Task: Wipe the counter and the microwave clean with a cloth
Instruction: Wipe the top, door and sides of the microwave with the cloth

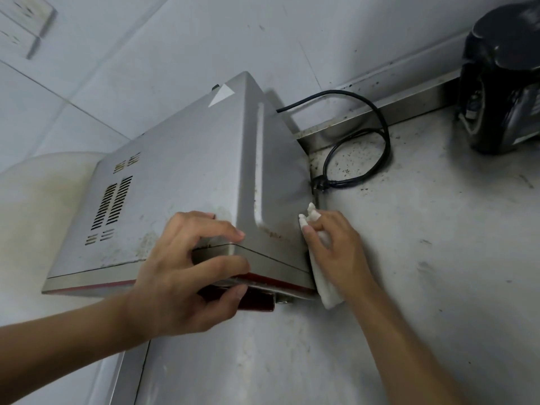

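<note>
At the near right corner of the microwave (pixel 181 176), the left hand (pixel 181 276) clasps the edge; the right hand (pixel 336 244) pinches a cloth (pixel 324 285) against its side, open counter (pixel 423 273) stretching right

Matt speckled steel counter (pixel 409 258), brushed metal microwave (pixel 190 176), soft white cloth (pixel 324 276).

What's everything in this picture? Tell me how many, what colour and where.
microwave: one, silver with red trim, on the counter, left
cloth: one, white, against the microwave's right side
counter: one, grey steel, grimy, under the microwave, stretching right
power cord: one, black, looped on the counter behind the microwave
appliance: one, black, top right on the counter
wall sockets: two, white, top left
left hand: one, grips the microwave's front corner
right hand: one, holds the cloth
</note>
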Action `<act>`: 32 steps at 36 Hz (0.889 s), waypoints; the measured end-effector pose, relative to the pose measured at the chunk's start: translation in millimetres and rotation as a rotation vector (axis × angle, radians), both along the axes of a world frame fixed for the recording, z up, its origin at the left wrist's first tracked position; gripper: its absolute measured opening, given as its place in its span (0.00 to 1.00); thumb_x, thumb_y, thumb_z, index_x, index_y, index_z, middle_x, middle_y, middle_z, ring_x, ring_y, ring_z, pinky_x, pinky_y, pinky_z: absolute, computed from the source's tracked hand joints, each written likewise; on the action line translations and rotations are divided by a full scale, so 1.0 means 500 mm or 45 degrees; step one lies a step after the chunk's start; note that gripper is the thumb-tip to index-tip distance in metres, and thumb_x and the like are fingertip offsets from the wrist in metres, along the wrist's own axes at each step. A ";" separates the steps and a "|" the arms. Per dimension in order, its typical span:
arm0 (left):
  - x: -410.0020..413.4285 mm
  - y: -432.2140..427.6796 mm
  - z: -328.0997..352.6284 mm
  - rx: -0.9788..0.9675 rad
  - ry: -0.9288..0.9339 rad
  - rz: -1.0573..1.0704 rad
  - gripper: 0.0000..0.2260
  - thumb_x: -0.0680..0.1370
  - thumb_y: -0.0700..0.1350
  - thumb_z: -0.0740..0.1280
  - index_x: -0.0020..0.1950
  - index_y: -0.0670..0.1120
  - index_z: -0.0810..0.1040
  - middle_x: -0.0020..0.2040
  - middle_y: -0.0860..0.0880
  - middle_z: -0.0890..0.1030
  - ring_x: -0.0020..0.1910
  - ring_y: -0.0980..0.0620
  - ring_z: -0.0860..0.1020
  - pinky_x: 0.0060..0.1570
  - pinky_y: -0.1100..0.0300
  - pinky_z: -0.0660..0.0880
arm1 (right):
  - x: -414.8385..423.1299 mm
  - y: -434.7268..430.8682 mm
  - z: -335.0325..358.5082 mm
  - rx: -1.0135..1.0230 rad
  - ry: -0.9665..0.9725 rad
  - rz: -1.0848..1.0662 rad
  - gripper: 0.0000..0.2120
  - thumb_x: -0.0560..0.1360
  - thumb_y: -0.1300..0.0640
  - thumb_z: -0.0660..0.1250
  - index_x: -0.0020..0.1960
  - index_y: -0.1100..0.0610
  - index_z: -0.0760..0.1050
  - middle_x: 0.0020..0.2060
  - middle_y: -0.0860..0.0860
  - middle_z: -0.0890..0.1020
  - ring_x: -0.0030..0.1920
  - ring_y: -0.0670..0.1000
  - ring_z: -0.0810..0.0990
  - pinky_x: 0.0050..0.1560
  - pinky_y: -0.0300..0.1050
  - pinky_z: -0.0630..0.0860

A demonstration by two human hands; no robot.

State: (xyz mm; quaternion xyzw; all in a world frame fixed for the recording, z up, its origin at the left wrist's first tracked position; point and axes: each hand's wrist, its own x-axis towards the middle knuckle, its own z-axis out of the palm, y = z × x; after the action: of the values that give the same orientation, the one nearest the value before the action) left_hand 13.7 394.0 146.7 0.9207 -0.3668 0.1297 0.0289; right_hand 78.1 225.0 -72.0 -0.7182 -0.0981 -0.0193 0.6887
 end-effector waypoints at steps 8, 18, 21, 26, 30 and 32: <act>0.001 0.001 0.003 -0.021 0.014 -0.003 0.07 0.78 0.51 0.69 0.52 0.50 0.79 0.61 0.47 0.76 0.61 0.51 0.74 0.62 0.48 0.72 | 0.109 0.021 0.012 0.030 0.257 -0.045 0.12 0.80 0.46 0.68 0.42 0.51 0.73 0.46 0.46 0.81 0.49 0.40 0.79 0.49 0.38 0.73; 0.000 0.001 0.002 -0.019 0.002 0.017 0.06 0.78 0.52 0.68 0.52 0.52 0.79 0.61 0.48 0.76 0.62 0.50 0.75 0.64 0.48 0.72 | 0.128 0.030 0.007 0.108 0.192 -0.062 0.11 0.78 0.52 0.72 0.40 0.51 0.75 0.50 0.46 0.83 0.53 0.39 0.81 0.52 0.34 0.75; -0.001 0.004 0.002 -0.015 0.013 0.017 0.06 0.78 0.52 0.69 0.51 0.52 0.79 0.61 0.48 0.76 0.61 0.50 0.75 0.64 0.48 0.73 | 0.200 0.048 0.017 0.155 0.228 -0.076 0.11 0.79 0.50 0.72 0.42 0.55 0.76 0.49 0.46 0.84 0.49 0.38 0.80 0.47 0.29 0.73; -0.001 0.006 0.000 -0.012 0.017 0.016 0.06 0.77 0.52 0.69 0.52 0.52 0.79 0.61 0.48 0.76 0.60 0.50 0.76 0.64 0.47 0.73 | 0.290 0.064 0.015 0.166 0.283 -0.074 0.11 0.80 0.48 0.69 0.47 0.55 0.75 0.50 0.44 0.82 0.55 0.47 0.81 0.55 0.41 0.76; 0.000 0.007 0.001 -0.012 0.014 0.004 0.06 0.77 0.52 0.70 0.52 0.52 0.78 0.61 0.48 0.76 0.61 0.51 0.75 0.65 0.48 0.72 | 0.257 0.056 0.021 0.104 0.247 -0.073 0.11 0.81 0.47 0.68 0.46 0.53 0.74 0.47 0.45 0.80 0.50 0.47 0.79 0.50 0.42 0.75; 0.001 0.007 0.000 -0.011 0.015 -0.002 0.06 0.77 0.51 0.70 0.52 0.52 0.79 0.61 0.48 0.76 0.61 0.52 0.75 0.65 0.48 0.72 | 0.223 0.046 0.028 0.059 0.206 -0.036 0.10 0.81 0.48 0.67 0.46 0.53 0.74 0.47 0.48 0.80 0.48 0.45 0.78 0.46 0.40 0.73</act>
State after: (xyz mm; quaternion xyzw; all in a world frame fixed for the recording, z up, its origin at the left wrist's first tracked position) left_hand 14.0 397.4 146.9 0.9211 -0.3668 0.1258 0.0349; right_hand 189.5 247.8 -57.9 -0.7026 -0.0317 0.0269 0.7103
